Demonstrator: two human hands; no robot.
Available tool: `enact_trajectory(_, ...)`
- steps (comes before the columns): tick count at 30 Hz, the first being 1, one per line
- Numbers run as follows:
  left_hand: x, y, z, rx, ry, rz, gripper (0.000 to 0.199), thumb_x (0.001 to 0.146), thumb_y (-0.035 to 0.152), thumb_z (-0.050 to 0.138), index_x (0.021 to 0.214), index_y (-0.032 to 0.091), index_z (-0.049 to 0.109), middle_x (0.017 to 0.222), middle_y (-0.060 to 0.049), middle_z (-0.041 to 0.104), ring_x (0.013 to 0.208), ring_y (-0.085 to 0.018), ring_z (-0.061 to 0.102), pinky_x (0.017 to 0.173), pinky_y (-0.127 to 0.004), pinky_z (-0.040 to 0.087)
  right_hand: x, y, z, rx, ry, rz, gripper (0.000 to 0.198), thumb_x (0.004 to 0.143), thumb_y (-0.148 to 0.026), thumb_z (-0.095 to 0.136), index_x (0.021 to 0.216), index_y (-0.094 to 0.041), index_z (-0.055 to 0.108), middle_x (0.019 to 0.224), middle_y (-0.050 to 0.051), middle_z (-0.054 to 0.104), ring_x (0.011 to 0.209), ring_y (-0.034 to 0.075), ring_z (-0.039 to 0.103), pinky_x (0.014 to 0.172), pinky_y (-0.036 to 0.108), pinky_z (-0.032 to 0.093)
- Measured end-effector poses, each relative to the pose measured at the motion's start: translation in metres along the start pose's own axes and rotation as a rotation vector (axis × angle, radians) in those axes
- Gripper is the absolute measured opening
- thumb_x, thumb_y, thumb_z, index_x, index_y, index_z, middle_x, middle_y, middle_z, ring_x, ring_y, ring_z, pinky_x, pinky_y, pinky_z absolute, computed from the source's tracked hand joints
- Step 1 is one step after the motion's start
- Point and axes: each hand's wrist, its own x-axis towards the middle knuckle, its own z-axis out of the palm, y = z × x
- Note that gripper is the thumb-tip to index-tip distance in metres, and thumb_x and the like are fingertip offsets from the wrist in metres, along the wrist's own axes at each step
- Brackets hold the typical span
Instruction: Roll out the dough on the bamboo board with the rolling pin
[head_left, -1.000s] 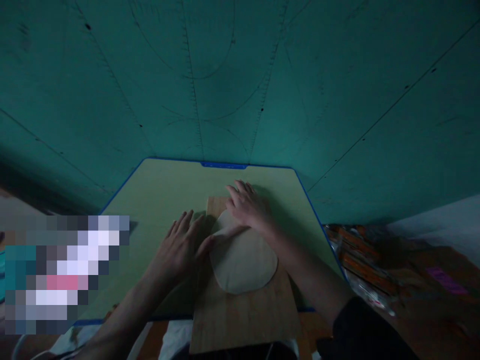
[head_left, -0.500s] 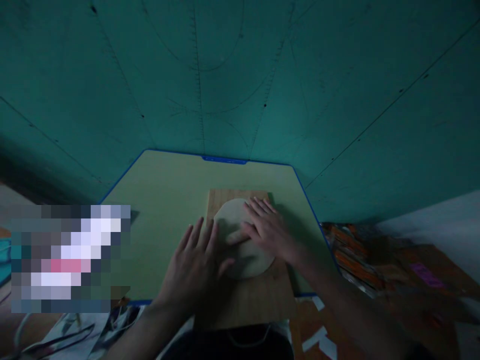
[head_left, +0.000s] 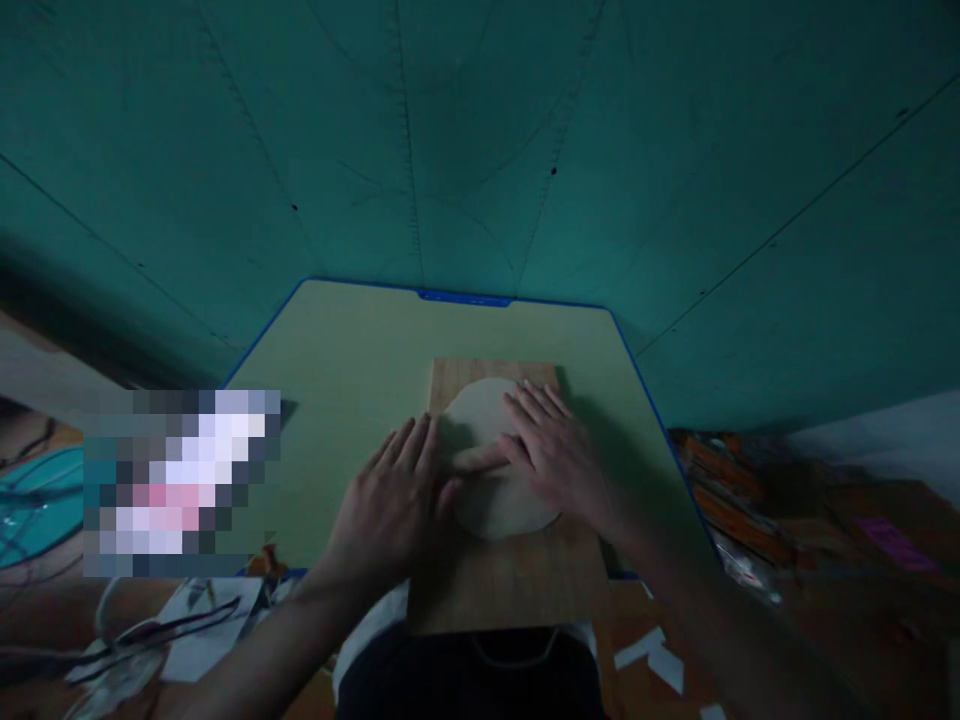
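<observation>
A round, flat sheet of dough (head_left: 506, 515) lies on a wooden board (head_left: 510, 590). Across its middle runs a small wooden rolling pin (head_left: 480, 458), tilted slightly up toward the right; both its ends are hidden by my hands. My left hand (head_left: 397, 490) rests at the pin's left end, fingers stretched forward and thumb pointing in over the dough. On the right end lies my right hand (head_left: 551, 445), palm down, its fingers extended over the dough's upper right edge. Neither hand has its fingers wrapped round the pin.
The board sits on a pale tabletop (head_left: 360, 340) with a blue rim, set against a green wall (head_left: 480, 150). A pixelated object covers the table's left side. Cables and papers (head_left: 202, 620) lie lower left; packaged orange goods (head_left: 727, 490) are at right; paper scraps (head_left: 664, 665) are below.
The view has shifted, so the scene sits slightly higher and further right. My left hand has come a little closer to the pin's end; the right hand stays on the pin.
</observation>
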Motion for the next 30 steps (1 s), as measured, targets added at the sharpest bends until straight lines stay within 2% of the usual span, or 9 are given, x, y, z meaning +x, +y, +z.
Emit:
enact_trajectory(3, -0.029, 0.018, -0.010, 0.034, 0.040, 0.136, 0.064, 0.105, 0.044, 0.034, 0.153, 0.002, 0.031, 0.147, -0.025, 0.053, 0.140, -0.034, 0.048, 0.113, -0.050, 0.043, -0.048, -0.008, -0.005, 0.007, -0.019, -0.045, 0.060, 0.104, -0.041, 0.035, 0.150, -0.003, 0.045, 0.158, 0.021, 0.042, 0.147, 0.031, 0.039, 0.121, 0.052, 0.033)
enact_trajectory(5, -0.027, 0.014, -0.010, 0.028, 0.032, 0.164, 0.065, 0.105, 0.045, 0.033, 0.154, 0.003, 0.029, 0.151, -0.024, 0.049, 0.145, -0.034, 0.041, 0.117, -0.050, 0.038, -0.055, -0.006, -0.005, 0.021, -0.023, -0.062, 0.061, 0.103, -0.042, 0.036, 0.151, -0.004, 0.043, 0.158, 0.021, 0.041, 0.147, 0.032, 0.039, 0.120, 0.053, 0.036)
enact_trajectory(11, 0.068, -0.038, 0.012, 0.002, -0.212, -0.049, 0.062, 0.107, 0.045, 0.023, 0.147, 0.002, 0.044, 0.153, -0.022, 0.047, 0.148, -0.034, 0.034, 0.119, -0.049, 0.034, 0.023, 0.026, -0.002, 0.030, -0.052, 0.009, 0.059, 0.105, -0.045, 0.038, 0.149, -0.007, 0.048, 0.163, 0.021, 0.031, 0.151, 0.033, 0.029, 0.124, 0.054, 0.025)
enact_trajectory(14, 0.096, -0.049, 0.018, 0.021, -0.226, -0.118, 0.062, 0.107, 0.042, 0.025, 0.145, -0.002, 0.044, 0.154, -0.026, 0.043, 0.149, -0.037, 0.033, 0.118, -0.051, 0.035, 0.046, 0.033, -0.001, 0.042, -0.040, 0.044, 0.060, 0.104, -0.046, 0.041, 0.150, -0.009, 0.047, 0.166, 0.021, 0.023, 0.154, 0.035, 0.020, 0.123, 0.057, 0.022)
enact_trajectory(16, 0.086, -0.045, 0.015, 0.019, -0.196, -0.074, 0.061, 0.107, 0.042, 0.025, 0.146, -0.001, 0.043, 0.155, -0.025, 0.042, 0.149, -0.036, 0.031, 0.119, -0.051, 0.034, 0.035, 0.025, 0.000, 0.049, -0.042, 0.032, 0.060, 0.104, -0.046, 0.040, 0.149, -0.007, 0.048, 0.164, 0.022, 0.026, 0.153, 0.034, 0.022, 0.124, 0.057, 0.022)
enact_trajectory(20, 0.020, -0.021, 0.001, 0.026, -0.045, 0.078, 0.060, 0.107, 0.044, 0.027, 0.151, 0.004, 0.037, 0.151, -0.022, 0.049, 0.147, -0.034, 0.038, 0.118, -0.052, 0.036, -0.032, -0.014, -0.003, 0.075, -0.021, 0.012, 0.060, 0.103, -0.043, 0.040, 0.153, -0.010, 0.043, 0.160, 0.020, 0.038, 0.147, 0.034, 0.037, 0.119, 0.055, 0.037)
enact_trajectory(24, -0.021, -0.008, -0.007, 0.076, 0.051, 0.164, 0.069, 0.105, 0.048, 0.031, 0.157, 0.003, 0.022, 0.147, -0.022, 0.054, 0.143, -0.034, 0.044, 0.116, -0.052, 0.038, -0.078, -0.038, -0.007, 0.051, 0.008, -0.048, 0.066, 0.099, -0.039, 0.047, 0.157, -0.009, 0.034, 0.164, 0.019, 0.028, 0.151, 0.034, 0.029, 0.117, 0.055, 0.040)
enact_trajectory(27, 0.004, -0.015, 0.000, 0.070, 0.013, 0.156, 0.072, 0.104, 0.056, 0.028, 0.152, 0.002, 0.034, 0.149, -0.023, 0.051, 0.144, -0.035, 0.042, 0.117, -0.050, 0.037, -0.055, -0.022, -0.004, 0.049, -0.020, -0.075, 0.061, 0.102, -0.041, 0.044, 0.153, -0.008, 0.040, 0.162, 0.020, 0.033, 0.151, 0.032, 0.031, 0.120, 0.053, 0.036)
enact_trajectory(30, 0.066, -0.029, 0.012, 0.035, -0.107, 0.033, 0.072, 0.104, 0.057, 0.026, 0.145, 0.001, 0.047, 0.150, -0.024, 0.051, 0.145, -0.034, 0.042, 0.118, -0.047, 0.036, 0.003, 0.014, 0.001, 0.038, 0.008, 0.027, 0.056, 0.103, -0.043, 0.044, 0.148, -0.010, 0.049, 0.160, 0.021, 0.038, 0.150, 0.033, 0.031, 0.123, 0.056, 0.026)
